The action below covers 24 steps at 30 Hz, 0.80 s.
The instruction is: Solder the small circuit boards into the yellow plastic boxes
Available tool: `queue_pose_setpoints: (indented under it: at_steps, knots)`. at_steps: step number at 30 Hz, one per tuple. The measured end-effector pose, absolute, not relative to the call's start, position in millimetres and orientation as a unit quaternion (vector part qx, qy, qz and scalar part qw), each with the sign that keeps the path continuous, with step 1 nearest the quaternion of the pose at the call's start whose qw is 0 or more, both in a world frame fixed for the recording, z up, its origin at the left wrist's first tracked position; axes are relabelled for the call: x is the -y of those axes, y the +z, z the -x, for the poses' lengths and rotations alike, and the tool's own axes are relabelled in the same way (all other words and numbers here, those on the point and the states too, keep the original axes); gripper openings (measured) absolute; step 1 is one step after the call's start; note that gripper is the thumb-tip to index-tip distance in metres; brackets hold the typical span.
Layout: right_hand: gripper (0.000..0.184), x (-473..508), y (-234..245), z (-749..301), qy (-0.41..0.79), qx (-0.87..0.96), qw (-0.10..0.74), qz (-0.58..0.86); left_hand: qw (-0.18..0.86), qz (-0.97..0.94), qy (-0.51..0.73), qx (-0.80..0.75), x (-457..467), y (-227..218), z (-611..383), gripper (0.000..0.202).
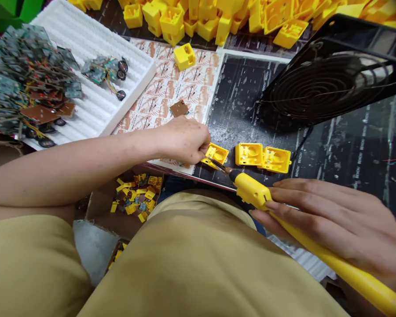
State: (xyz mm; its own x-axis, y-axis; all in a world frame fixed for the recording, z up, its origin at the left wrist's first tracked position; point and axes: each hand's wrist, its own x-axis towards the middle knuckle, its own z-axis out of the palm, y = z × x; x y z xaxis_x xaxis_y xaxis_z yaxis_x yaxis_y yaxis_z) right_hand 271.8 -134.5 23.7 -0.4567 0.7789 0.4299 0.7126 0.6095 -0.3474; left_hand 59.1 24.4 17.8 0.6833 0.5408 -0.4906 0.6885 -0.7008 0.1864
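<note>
My left hand (184, 140) is closed in a pinch on a small yellow plastic housing (217, 155) lying open-side up at the table's near edge. My right hand (336, 220) is wrapped round a yellow soldering iron (260, 193), whose dark tip (219, 167) touches that housing. To its right sit two more open yellow housings (249, 154), (277, 159) side by side. A small brown circuit board (179, 108) lies just beyond my left hand.
A black fan (323, 83) stands at the back right. Many yellow housings (218, 17) are heaped along the far edge, with one apart (185, 56). A white ribbed tray (95, 105) at the left holds wired circuit boards (26, 75). Yellow scraps (137, 196) lie below the table.
</note>
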Motion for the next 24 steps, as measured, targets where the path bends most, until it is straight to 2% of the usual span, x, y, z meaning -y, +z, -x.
queue_pose_setpoints:
  at_steps: [4,9,16,20,24]
  knots:
    - [0.026,135.4,17.3,-285.9,0.052,0.862,0.303,0.404,0.17,-0.905,-0.205,-0.331,-24.5,19.6,-59.9,0.014]
    - [0.031,137.1,10.2,-291.2,0.057,0.851,0.322,0.412,0.167,-0.894,-0.246,-0.335,-24.1,23.9,-60.2,0.024]
    - [0.012,141.0,4.7,-295.4,0.064,0.847,0.316,0.423,0.142,-0.9,-0.237,-0.337,-19.1,27.6,-59.5,0.022]
    - [0.031,140.3,2.3,-294.9,0.087,0.831,0.34,0.431,0.134,-0.92,-0.159,-0.332,-17.2,24.2,-45.2,0.017]
    - [0.037,145.0,-8.4,-294.4,0.09,0.79,0.341,0.502,0.222,-0.901,-0.015,-0.373,-17.7,6.7,-31.0,0.014]
